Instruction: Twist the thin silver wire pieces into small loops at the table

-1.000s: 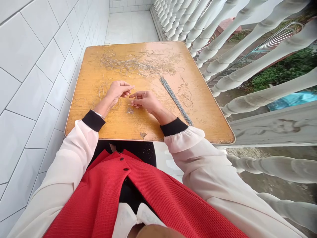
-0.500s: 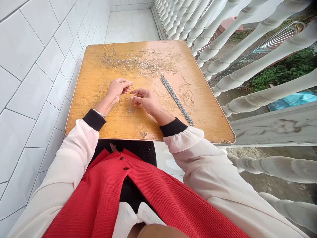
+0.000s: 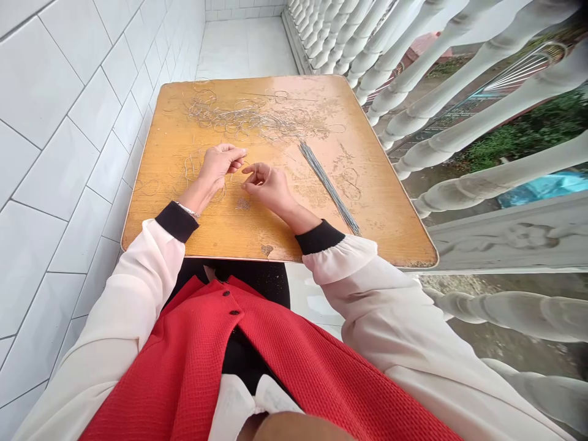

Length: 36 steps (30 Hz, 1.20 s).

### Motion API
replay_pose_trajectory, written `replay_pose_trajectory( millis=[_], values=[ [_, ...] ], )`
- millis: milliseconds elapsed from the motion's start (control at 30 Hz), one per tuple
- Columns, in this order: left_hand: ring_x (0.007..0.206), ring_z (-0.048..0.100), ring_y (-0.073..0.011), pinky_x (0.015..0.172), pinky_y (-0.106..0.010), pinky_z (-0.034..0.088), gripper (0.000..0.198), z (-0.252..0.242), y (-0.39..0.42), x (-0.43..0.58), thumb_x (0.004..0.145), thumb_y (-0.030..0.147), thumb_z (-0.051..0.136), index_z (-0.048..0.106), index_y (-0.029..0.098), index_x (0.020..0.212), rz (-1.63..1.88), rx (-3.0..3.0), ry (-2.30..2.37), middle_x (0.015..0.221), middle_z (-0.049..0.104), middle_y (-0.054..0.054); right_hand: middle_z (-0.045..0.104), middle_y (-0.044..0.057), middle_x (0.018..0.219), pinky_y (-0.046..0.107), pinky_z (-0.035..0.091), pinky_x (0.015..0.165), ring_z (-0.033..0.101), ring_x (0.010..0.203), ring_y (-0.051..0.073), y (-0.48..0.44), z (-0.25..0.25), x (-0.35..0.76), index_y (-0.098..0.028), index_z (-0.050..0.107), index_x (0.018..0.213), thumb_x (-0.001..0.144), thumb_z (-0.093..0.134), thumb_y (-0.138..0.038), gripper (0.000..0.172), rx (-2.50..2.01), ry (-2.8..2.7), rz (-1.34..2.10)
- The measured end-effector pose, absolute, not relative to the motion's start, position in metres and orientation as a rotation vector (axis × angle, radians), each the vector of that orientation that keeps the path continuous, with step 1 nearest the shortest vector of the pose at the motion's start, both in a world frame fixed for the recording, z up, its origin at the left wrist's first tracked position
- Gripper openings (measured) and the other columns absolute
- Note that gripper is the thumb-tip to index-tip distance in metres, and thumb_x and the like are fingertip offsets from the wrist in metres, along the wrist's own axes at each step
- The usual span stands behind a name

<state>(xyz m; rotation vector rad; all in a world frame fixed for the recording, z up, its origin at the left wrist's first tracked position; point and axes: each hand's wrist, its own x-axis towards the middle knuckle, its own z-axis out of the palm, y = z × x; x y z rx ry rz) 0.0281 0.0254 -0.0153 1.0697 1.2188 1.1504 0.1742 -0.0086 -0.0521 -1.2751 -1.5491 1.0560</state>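
Note:
Above the near-middle of the wooden table, my left hand [image 3: 217, 166] is closed in a pinch, thumb against forefinger, on a thin wire. Just to its right, my right hand [image 3: 268, 185] has thumb and fingertips drawn together on the same fine wire, which shows only faintly between the hands. A few loose curled wires [image 3: 187, 168] lie by my left wrist. Beneath the hands sits a small dark clump [image 3: 242, 203], too small to make out. To the right of my right hand lies a bundle of straight grey wires [image 3: 328, 185].
A tangle of bent wires [image 3: 243, 116] spreads across the back of the table [image 3: 390, 239]. One curled wire [image 3: 351, 184] lies right of the bundle. A white tiled wall [image 3: 68, 159] runs along the left, and a white balustrade [image 3: 432, 162] along the right.
My right hand's fingers have closed from a looser, more spread pose into a pinch. My left hand stays nearly where it was, still pinching.

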Motion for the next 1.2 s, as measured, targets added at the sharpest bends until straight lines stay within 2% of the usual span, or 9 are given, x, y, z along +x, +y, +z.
replay_pose_trajectory(
  millis=[100, 233, 333, 500, 700, 900, 1100, 1200],
  values=[
    [0.05, 0.05, -0.002, 0.057, -0.016, 0.042, 0.03, -0.016, 0.026, 0.023, 0.092, 0.013, 0.074, 0.059, 0.016, 0.067, 1.095, 1.065, 1.171, 0.055, 0.059, 0.006, 0.068, -0.004, 0.069, 0.025, 0.051, 0.064, 0.059, 0.062, 0.012, -0.01, -0.044, 0.179, -0.022, 0.07, 0.095, 0.077, 0.084, -0.022, 0.023, -1.194, -1.465, 1.318],
    [0.051, 0.054, -0.0025, 0.058, -0.016, 0.042, 0.027, -0.019, 0.027, 0.02, 0.09, 0.014, 0.078, 0.062, 0.016, 0.068, 1.012, 1.105, 1.15, 0.058, 0.063, 0.004, 0.074, 0.003, 0.078, 0.023, 0.052, 0.063, 0.064, 0.067, 0.012, -0.009, -0.033, 0.188, -0.021, 0.07, 0.083, 0.088, 0.082, -0.045, 0.028, -1.194, -1.338, 1.332],
    [0.051, 0.054, -0.003, 0.058, -0.017, 0.042, 0.026, -0.02, 0.026, 0.021, 0.09, 0.018, 0.079, 0.064, 0.016, 0.069, 0.948, 1.139, 1.132, 0.059, 0.065, 0.003, 0.071, 0.002, 0.07, 0.021, 0.047, 0.055, 0.059, 0.057, 0.009, -0.007, -0.033, 0.189, -0.019, 0.068, 0.073, 0.09, 0.082, -0.04, 0.03, -1.217, -1.345, 1.263],
    [0.054, 0.059, -0.0052, 0.059, -0.018, 0.045, 0.031, -0.014, 0.025, 0.017, 0.096, 0.036, 0.076, 0.066, 0.017, 0.074, 0.968, 1.13, 1.163, 0.064, 0.069, 0.0, 0.07, 0.001, 0.061, 0.018, 0.045, 0.049, 0.054, 0.049, 0.007, -0.005, -0.039, 0.186, -0.018, 0.069, 0.07, 0.091, 0.079, -0.024, 0.024, -1.243, -1.279, 1.265],
    [0.052, 0.056, -0.0028, 0.058, -0.015, 0.043, 0.032, -0.007, 0.027, 0.006, 0.101, 0.025, 0.07, 0.061, 0.017, 0.071, 1.143, 1.117, 1.223, 0.062, 0.065, 0.003, 0.071, 0.002, 0.058, 0.016, 0.047, 0.047, 0.058, 0.046, 0.007, -0.006, -0.035, 0.182, -0.016, 0.07, 0.068, 0.091, 0.069, -0.007, 0.025, -1.255, -1.174, 1.347],
    [0.053, 0.061, -0.0059, 0.055, -0.017, 0.044, 0.033, -0.007, 0.025, 0.007, 0.095, 0.04, 0.078, 0.064, 0.019, 0.075, 1.161, 1.195, 1.244, 0.062, 0.066, 0.001, 0.069, 0.001, 0.054, 0.016, 0.047, 0.046, 0.057, 0.043, 0.007, -0.005, -0.038, 0.18, -0.016, 0.067, 0.065, 0.091, 0.067, -0.005, 0.028, -1.327, -1.19, 1.273],
    [0.048, 0.061, -0.0053, 0.052, -0.016, 0.043, 0.034, -0.009, 0.027, 0.014, 0.102, 0.019, 0.065, 0.061, 0.017, 0.068, 1.121, 1.218, 1.269, 0.055, 0.063, 0.003, 0.067, -0.001, 0.053, 0.015, 0.043, 0.044, 0.054, 0.042, 0.006, 0.0, -0.048, 0.179, -0.017, 0.067, 0.063, 0.086, 0.076, -0.009, 0.026, -1.307, -1.255, 1.182],
    [0.047, 0.06, -0.0041, 0.055, -0.015, 0.045, 0.034, -0.009, 0.026, 0.017, 0.104, 0.016, 0.061, 0.059, 0.016, 0.07, 1.121, 1.096, 1.255, 0.054, 0.064, 0.003, 0.067, -0.001, 0.053, 0.016, 0.044, 0.046, 0.054, 0.043, 0.006, -0.002, -0.047, 0.178, -0.017, 0.067, 0.064, 0.087, 0.074, -0.01, 0.025, -1.271, -1.23, 1.207]
  ],
)
